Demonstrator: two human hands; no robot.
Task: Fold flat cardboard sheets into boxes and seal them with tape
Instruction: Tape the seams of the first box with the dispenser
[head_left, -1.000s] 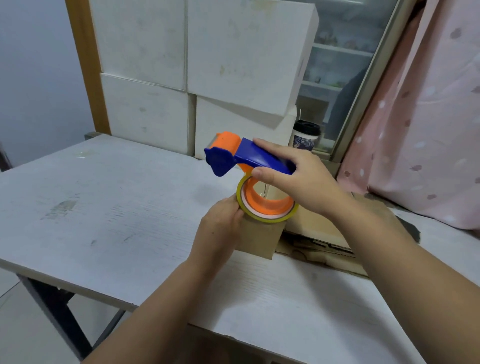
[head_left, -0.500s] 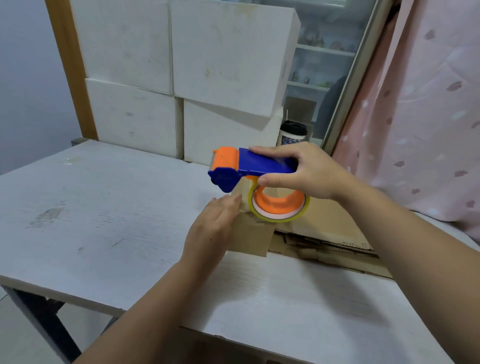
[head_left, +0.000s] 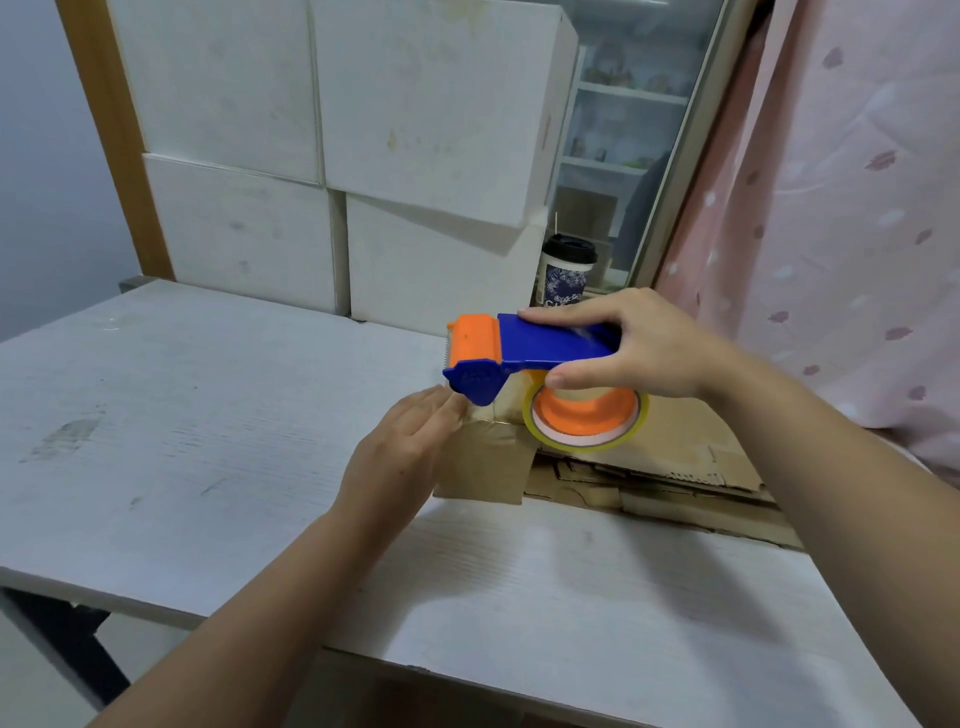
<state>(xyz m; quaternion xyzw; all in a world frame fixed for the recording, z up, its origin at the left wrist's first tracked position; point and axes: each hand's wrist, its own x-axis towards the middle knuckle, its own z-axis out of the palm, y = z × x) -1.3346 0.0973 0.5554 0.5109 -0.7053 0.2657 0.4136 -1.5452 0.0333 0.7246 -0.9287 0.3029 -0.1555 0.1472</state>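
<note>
A small brown cardboard box (head_left: 483, 467) stands on the white table (head_left: 182, 441) near its middle. My left hand (head_left: 405, 447) lies flat against the box's left side, fingers straight. My right hand (head_left: 639, 348) grips the blue handle of a blue and orange tape dispenser (head_left: 524, 353), held just above the box. Its tape roll (head_left: 587, 421) hangs on the box's right. A strip of clear tape runs from the dispenser's front down to the box top.
Flat cardboard sheets (head_left: 675, 467) lie on the table right of the box. Several white boxes (head_left: 322, 156) are stacked at the back. A lidded paper cup (head_left: 566, 270) stands behind them. A pink curtain (head_left: 831, 208) hangs at right.
The dispenser has levelled out and moved right and a little away from me, drawing tape over the box top. My left hand went from curled against the box to flat fingers.
</note>
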